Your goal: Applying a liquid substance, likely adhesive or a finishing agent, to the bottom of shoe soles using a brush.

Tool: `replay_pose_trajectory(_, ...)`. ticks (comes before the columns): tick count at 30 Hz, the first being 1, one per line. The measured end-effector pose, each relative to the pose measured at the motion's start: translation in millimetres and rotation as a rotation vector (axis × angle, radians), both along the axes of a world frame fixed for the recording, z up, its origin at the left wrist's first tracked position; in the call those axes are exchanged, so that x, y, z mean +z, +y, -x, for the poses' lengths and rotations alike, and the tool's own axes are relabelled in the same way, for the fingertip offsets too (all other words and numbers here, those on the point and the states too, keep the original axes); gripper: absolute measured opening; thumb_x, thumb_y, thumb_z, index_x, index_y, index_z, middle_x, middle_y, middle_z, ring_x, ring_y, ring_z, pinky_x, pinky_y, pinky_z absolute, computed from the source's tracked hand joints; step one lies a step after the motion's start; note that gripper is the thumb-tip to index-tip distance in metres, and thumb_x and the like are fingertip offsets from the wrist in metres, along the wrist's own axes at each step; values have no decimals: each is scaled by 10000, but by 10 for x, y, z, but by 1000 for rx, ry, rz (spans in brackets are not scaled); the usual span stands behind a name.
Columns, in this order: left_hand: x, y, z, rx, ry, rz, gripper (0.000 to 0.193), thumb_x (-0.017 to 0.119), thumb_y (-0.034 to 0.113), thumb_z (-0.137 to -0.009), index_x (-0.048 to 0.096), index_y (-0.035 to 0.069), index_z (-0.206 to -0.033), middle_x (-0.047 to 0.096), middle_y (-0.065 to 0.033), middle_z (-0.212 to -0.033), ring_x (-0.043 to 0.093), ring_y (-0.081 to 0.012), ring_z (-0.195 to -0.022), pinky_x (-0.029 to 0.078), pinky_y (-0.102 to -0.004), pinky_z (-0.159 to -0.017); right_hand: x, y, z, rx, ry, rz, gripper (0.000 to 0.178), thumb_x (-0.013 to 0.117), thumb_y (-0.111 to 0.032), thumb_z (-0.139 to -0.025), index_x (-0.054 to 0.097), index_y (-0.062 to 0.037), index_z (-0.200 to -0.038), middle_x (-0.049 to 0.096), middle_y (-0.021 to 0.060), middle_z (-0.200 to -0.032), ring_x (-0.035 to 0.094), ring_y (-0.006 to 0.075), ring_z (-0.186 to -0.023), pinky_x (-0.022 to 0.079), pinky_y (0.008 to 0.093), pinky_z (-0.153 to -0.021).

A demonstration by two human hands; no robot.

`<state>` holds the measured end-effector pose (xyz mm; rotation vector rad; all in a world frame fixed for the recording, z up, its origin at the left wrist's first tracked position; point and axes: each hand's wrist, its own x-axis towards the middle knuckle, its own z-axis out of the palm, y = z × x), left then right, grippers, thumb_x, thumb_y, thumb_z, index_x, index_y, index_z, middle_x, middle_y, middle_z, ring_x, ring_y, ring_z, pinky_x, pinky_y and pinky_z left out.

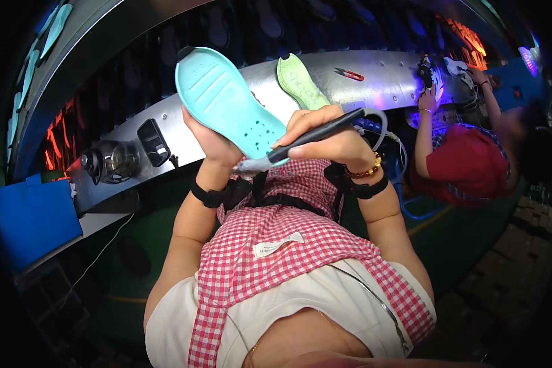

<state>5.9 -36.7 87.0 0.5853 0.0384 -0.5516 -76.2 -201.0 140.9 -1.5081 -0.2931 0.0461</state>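
A turquoise shoe sole point(218, 101) is tilted up in front of me, with small holes near its lower end and a black tip at its upper end. My left hand point(208, 138) is closed on its left edge, partly hidden behind it. My right hand point(334, 138) grips a brush point(313, 134) with a black handle and a pale hose curving from its back end. The brush's pale tip lies at the sole's lower edge; whether it touches cannot be told. Behind my right hand, a light green sole point(300, 83) rests on the metal bench point(374, 92).
Red-handled thread snips point(349, 74) lie on the bench at the right. A phone point(153, 142) and a glass pot with a black lid point(111, 161) are at the left, near a blue box point(37, 214). At right a co-worker in red point(466, 162) handles a shoe part.
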Motion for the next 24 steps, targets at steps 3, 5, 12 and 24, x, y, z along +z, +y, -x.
replay_pose_trajectory(3, -3, -6, -39, 61, -37, -31, 784, 89, 655, -767, 419, 58, -1153, 534, -188, -967, 536, -319, -846, 440, -433, -760, -10, 0, 28, -308, 111, -14, 173, 644, -41, -707, 630, 14, -871, 633, 79, -795, 573, 86, -709, 453, 199, -645)
replay_pose_trajectory(5, 3, -1, -61, 169, -55, -70, 780, 101, 655, -763, 427, 54, -1138, 537, -183, -940, 534, -315, -833, 440, -429, -752, -6, 6, 41, -135, 66, 104, 174, 643, -30, -703, 631, 11, -872, 630, 72, -792, 567, 90, -698, 449, 201, -628)
replay_pose_trajectory(12, 52, 44, -85, 150, -196, 60, 812, 103, 680, -741, 464, 47, -1099, 533, -182, -892, 526, -298, -787, 430, -419, -718, 7, 4, 84, -297, 56, 59, 198, 663, -19, -675, 642, -10, -872, 623, 91, -794, 566, 101, -679, 445, 206, -617)
replay_pose_trajectory(24, 155, 94, -170, 144, -318, 124, 873, 78, 717, -723, 442, 47, -1148, 527, -201, -894, 516, -308, -771, 420, -423, -720, -51, -53, 89, 7, -50, 234, 187, 648, -26, -702, 630, 11, -884, 634, 78, -826, 585, 109, -751, 464, 228, -687)
